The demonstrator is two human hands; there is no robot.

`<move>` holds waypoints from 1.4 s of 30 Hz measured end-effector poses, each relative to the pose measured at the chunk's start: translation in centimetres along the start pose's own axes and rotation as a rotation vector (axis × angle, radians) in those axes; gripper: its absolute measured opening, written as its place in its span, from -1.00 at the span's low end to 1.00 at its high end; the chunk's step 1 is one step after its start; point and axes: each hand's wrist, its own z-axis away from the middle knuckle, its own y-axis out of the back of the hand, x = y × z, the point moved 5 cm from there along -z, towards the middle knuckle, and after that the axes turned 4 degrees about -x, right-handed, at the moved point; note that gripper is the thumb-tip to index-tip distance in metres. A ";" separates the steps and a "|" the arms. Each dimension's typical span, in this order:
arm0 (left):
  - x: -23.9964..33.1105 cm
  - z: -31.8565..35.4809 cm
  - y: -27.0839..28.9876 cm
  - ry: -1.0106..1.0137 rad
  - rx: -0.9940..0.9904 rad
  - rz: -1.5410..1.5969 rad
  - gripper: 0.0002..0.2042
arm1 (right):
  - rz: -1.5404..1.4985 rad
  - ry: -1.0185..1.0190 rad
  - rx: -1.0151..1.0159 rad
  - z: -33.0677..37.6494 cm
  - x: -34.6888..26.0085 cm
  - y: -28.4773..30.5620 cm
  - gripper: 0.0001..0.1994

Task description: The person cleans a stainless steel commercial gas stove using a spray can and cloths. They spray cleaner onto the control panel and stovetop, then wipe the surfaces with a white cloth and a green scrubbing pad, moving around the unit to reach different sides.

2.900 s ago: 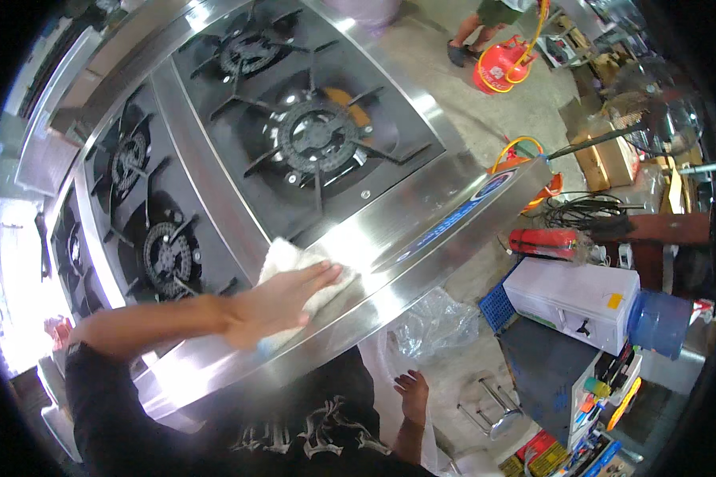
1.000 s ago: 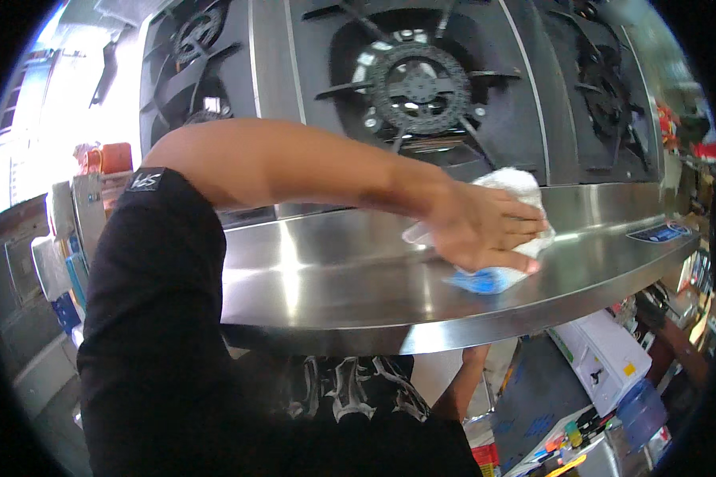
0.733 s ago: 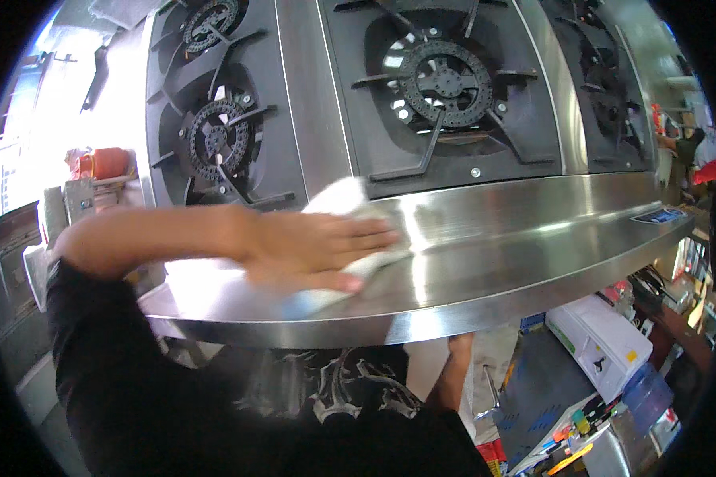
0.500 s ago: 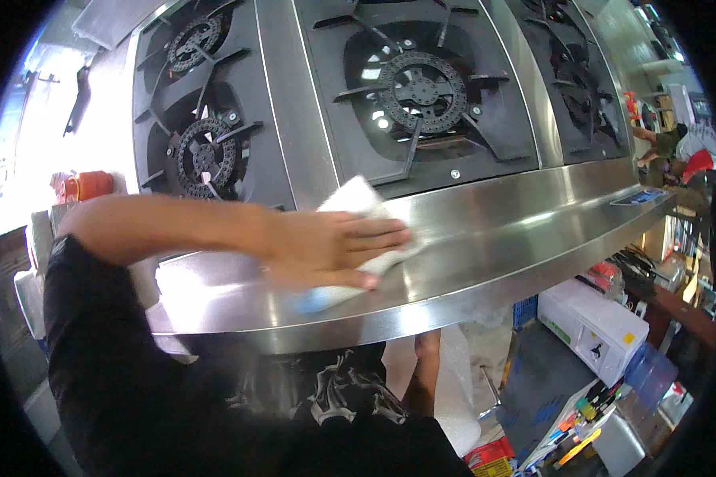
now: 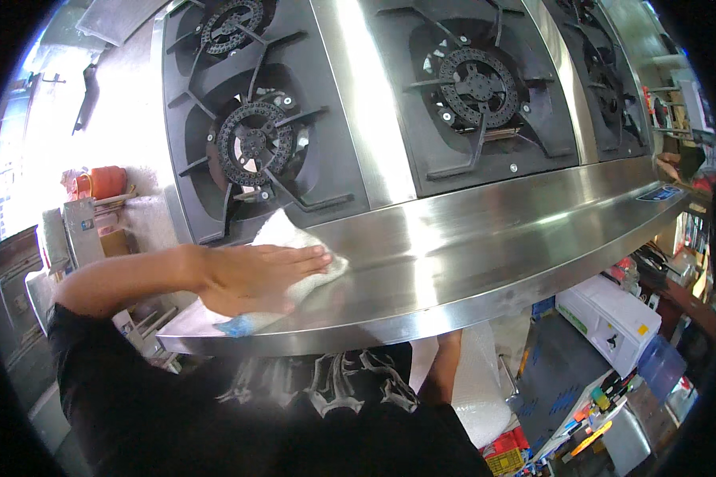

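Observation:
My left hand lies flat over a folded white cloth with a blue corner. It presses the cloth against the brushed steel front ledge of a gas range, near the left end. The fingers point right, and cloth sticks out beyond them and below the palm. Behind the ledge are black cooktop panels with round burners and pan supports. My right arm hangs below the ledge's front edge, where the ledge hides the fingers.
On the right, a white box stands by a blue water jug and loose tools. Bubble wrap hangs beside my right arm. An orange-red container is off to the left. Another person's arm shows by the range's right end.
My left hand has slid the cloth to the left and nearer along the ledge. The view has shifted, so the range appears farther right. My right arm stays below the edge.

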 end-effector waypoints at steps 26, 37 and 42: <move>-9.5 11.1 -13.7 0.117 0.177 0.344 -0.12 | 0.067 -0.184 -0.075 10.7 4.3 -8.9 -0.57; -3.8 1.2 -3.8 -0.402 0.374 -0.162 -0.35 | -0.049 -0.069 0.027 13.1 2.7 -6.4 -0.60; -7.0 4.9 -8.1 -0.208 0.387 -0.013 -0.37 | -0.072 -0.218 0.022 13.9 9.3 -7.0 -0.56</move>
